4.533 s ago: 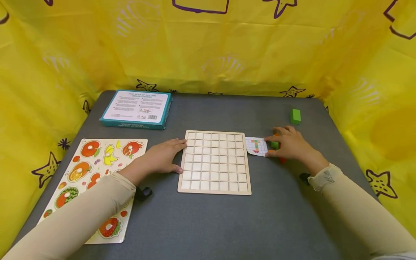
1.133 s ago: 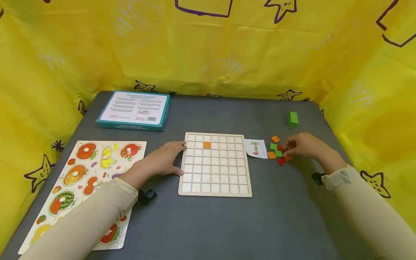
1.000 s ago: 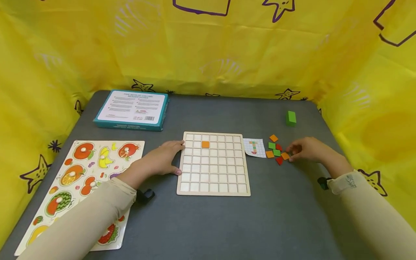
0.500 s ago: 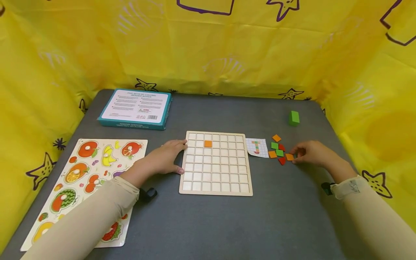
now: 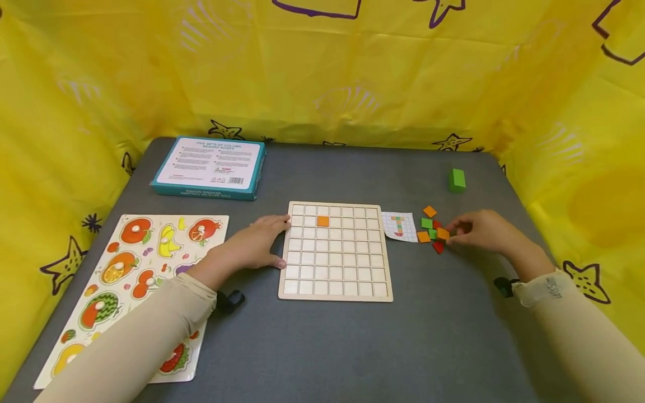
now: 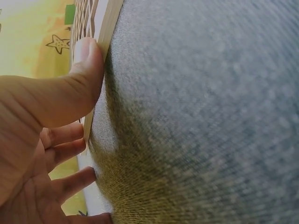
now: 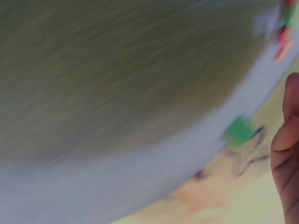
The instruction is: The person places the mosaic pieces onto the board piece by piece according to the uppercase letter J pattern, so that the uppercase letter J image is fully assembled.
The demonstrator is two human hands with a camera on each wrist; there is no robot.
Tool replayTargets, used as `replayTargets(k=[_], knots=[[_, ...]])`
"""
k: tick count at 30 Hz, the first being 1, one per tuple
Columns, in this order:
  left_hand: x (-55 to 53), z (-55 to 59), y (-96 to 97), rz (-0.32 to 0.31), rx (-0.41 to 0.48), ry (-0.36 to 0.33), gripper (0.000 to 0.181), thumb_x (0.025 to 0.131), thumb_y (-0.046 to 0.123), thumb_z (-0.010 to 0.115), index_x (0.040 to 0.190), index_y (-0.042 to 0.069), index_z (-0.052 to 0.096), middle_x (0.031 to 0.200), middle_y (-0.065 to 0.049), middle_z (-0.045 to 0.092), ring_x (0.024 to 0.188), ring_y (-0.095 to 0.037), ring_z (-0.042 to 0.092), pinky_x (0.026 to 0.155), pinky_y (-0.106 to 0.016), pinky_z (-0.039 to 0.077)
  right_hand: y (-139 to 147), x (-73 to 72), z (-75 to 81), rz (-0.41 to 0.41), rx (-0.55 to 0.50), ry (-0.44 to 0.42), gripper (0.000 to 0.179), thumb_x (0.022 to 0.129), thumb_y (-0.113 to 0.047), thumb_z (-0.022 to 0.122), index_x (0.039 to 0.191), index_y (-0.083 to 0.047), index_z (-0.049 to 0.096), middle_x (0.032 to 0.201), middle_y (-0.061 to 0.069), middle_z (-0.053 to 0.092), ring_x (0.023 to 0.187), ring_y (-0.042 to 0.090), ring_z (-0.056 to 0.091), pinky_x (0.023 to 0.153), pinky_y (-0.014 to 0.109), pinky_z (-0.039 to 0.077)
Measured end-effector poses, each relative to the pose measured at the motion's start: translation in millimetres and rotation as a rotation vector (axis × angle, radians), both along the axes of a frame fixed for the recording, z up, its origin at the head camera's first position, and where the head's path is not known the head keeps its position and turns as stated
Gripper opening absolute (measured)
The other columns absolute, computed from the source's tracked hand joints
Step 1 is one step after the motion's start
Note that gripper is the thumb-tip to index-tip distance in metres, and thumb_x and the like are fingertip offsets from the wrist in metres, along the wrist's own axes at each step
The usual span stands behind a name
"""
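Observation:
A square wooden grid board [image 5: 335,252] lies mid-table with one orange tile [image 5: 323,221] in a cell near its top. My left hand [image 5: 252,244] rests against the board's left edge, fingers and thumb spread, as the left wrist view also shows. To the right, my right hand [image 5: 486,232] pinches another orange tile [image 5: 443,234], raised over a small cluster of pieces. In that cluster are green tiles [image 5: 426,223], orange tiles [image 5: 424,237] and red pieces [image 5: 438,247]. Beside the board sits a paper pattern card [image 5: 399,226]. The right wrist view shows only part of the right hand [image 7: 287,154].
A fruit picture puzzle board [image 5: 113,268] lies at the left, partly under the left sleeve. Behind it stands a flat teal-edged box [image 5: 209,168]. A green block [image 5: 457,180] is at the far right of the grey table [image 5: 342,347]. Yellow patterned cloth [image 5: 322,73] surrounds the table.
An orange tile has appeared on the board since the earliest frame. The right hand has taken another orange tile from beside the cluster and moved it slightly left and up. The left hand stays put.

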State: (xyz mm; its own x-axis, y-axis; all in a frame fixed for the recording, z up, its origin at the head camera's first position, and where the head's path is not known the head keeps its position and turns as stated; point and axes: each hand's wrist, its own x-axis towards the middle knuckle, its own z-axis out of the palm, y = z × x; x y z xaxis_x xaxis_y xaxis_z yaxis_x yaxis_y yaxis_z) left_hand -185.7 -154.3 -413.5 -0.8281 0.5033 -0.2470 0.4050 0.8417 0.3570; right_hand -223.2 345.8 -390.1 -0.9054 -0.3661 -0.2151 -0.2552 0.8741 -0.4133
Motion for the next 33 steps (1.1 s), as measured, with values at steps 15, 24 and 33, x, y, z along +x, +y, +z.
replayTargets(k=[15,24,33], knots=[[-2.2,1.0,7.4,-0.023,0.005,0.012,0.089,0.075,0.039,0.085,0.144,0.002,0.044,0.157,-0.013,0.027,0.143,-0.035,0.022,0.11,-0.057,0.026,-159.2,-47.2,1.4,0.3,0.033,0.007,0.024,0.082,-0.029,0.081,0.099,-0.013,0.076,0.075,-0.006,0.064,0.067,0.014,0.056,0.066,0.034,0.047],[-0.3,5.0,6.6,-0.015,0.009,0.015,0.089,0.074,0.038,0.085,0.145,0.002,0.043,0.157,-0.012,0.028,0.143,-0.035,0.022,0.107,-0.06,0.028,-184.2,-55.9,-2.1,0.312,0.06,-0.06,0.025,0.082,-0.03,0.081,0.102,-0.015,0.076,0.086,-0.005,0.068,0.077,0.015,0.059,0.072,0.034,0.049],[-0.2,2.8,2.8,0.004,0.004,0.008,0.09,0.074,0.039,0.085,0.145,0.003,0.043,0.157,-0.012,0.028,0.143,-0.034,0.022,0.107,-0.062,0.028,-194.8,-57.8,-5.0,0.318,0.082,-0.06,0.028,0.082,-0.031,0.08,0.105,-0.015,0.076,0.086,-0.004,0.067,0.078,0.016,0.059,0.072,0.035,0.049]])
